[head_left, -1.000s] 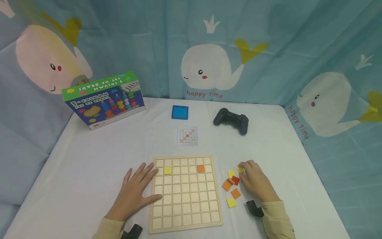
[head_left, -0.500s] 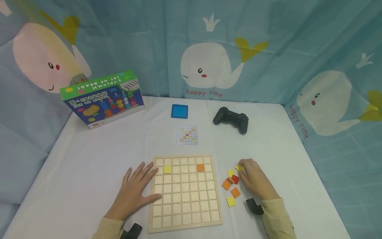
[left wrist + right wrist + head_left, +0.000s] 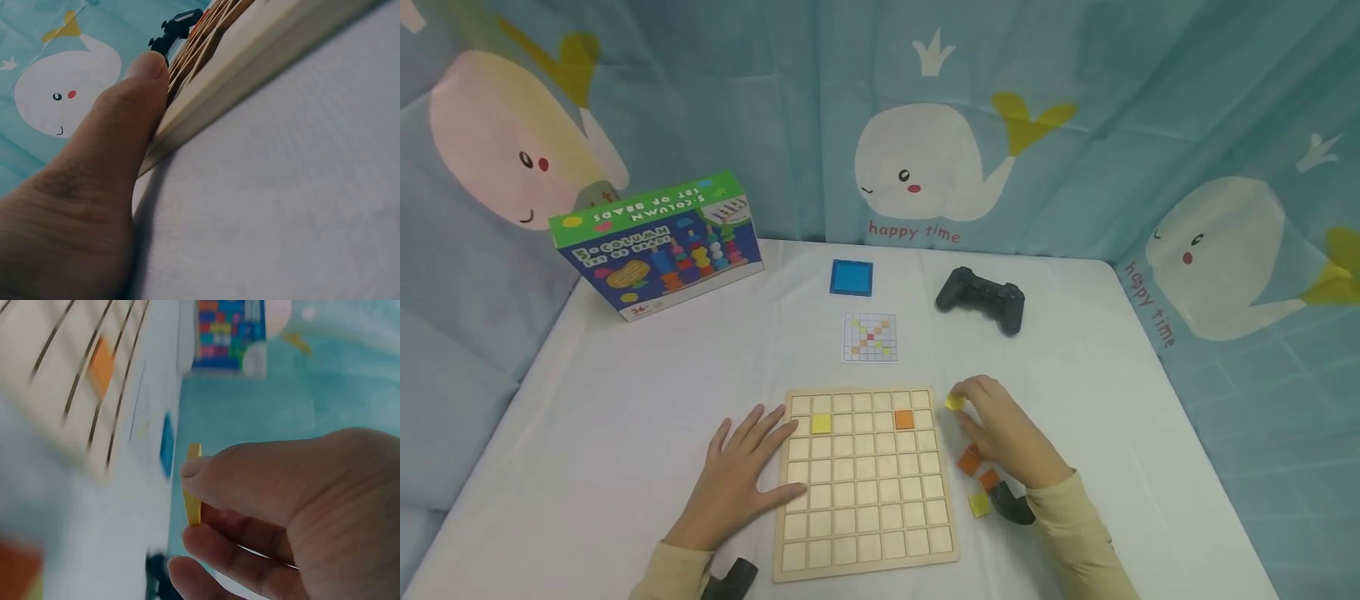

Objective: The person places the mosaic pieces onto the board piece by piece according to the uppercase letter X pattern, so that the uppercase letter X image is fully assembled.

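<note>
My right hand (image 3: 1003, 429) pinches a yellow square tile (image 3: 954, 402) between thumb and fingers, just right of the board's upper right corner. The right wrist view shows this tile edge-on at the thumb tip. My left hand (image 3: 741, 479) lies with fingers spread along the left edge of the wooden grid board (image 3: 856, 500), its thumb over the frame. In the board's second row sit one yellow tile (image 3: 822, 423) at left and one orange tile (image 3: 904, 419) at right. Beneath my right hand, loose orange tiles (image 3: 969, 459) and a yellow one (image 3: 979, 505) show; others are hidden.
Beyond the board lies a pattern card (image 3: 870, 337) with coloured squares, and behind it a blue square tray (image 3: 852, 277). A black game controller (image 3: 979, 300) rests at the back right, a bead-set box (image 3: 655, 258) at the back left. A whale-print curtain (image 3: 790, 150) surrounds the table.
My right hand has lifted the yellow tile from the loose pile and carried it left and away from me, towards the board's upper right corner. My left hand stays where it was.
</note>
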Demonstrator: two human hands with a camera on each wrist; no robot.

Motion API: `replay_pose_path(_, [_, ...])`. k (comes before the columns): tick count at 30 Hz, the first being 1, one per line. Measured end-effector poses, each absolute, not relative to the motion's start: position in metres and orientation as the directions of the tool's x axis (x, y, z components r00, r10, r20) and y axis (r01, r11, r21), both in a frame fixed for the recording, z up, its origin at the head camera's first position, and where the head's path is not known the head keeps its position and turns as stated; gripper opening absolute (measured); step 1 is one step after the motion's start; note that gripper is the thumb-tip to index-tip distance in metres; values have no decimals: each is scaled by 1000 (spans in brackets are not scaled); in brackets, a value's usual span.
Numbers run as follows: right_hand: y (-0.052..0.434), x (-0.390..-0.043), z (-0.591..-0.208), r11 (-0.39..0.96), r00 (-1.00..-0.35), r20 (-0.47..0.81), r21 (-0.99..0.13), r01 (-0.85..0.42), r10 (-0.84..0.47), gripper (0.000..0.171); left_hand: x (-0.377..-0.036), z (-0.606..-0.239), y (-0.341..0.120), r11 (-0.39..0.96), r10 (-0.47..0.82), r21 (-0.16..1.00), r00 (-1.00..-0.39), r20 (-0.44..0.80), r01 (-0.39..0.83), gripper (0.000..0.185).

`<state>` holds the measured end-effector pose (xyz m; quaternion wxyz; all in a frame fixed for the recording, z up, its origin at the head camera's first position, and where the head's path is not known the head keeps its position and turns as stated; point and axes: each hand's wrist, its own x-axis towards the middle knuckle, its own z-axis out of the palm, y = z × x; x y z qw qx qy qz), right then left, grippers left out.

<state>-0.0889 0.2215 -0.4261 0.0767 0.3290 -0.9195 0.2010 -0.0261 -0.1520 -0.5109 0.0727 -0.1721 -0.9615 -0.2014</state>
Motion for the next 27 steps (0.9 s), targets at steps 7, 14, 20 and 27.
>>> replay_pose_path(7, [173, -90, -422, 597, -659, 253, -282, -751, -708, 28, -26, -511, -153, 859, 302, 365, -931, 204, 359, 88])
replay_pose_path(14, [137, -91, -424, 548, -600, 200, -261, -794, -774, 23, -26, -512, -153, 856, 305, 367, -929, 211, 365, 87])
replay_pose_path(20, [119, -91, -433, 505, -573, 178, -314, -804, -800, 24, -27, -514, -154, 858, 310, 360, -929, 205, 366, 87])
replay_pose_path(27, [107, -90, -453, 504, -556, 92, -320, -802, -826, 17, -28, -514, -154, 851, 313, 370, -926, 209, 372, 86])
